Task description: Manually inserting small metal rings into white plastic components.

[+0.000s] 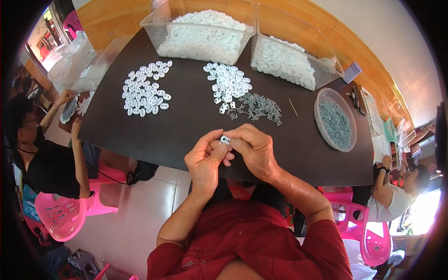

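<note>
Just above the table's near edge, my left hand (205,164) pinches a small white plastic piece with holes (225,139) between thumb and fingers. From the other side my right hand (255,150) has its fingertips closed on the same piece; anything smaller between them is hidden. Beyond my hands lies a heap of loose white pieces (229,84), running into a pile of small grey screw-like pins (260,108). Farther left, many oval white pieces with two dark holes (144,89) are spread out in a loose group.
Two clear bins (196,50) (290,70) full of white pieces line the dark table's (186,126) far side. To the right stand a round tub of grey pins (335,120), a thin stick (293,108) and black-handled cutters (355,99). People sit at left and right near pink chairs (63,212).
</note>
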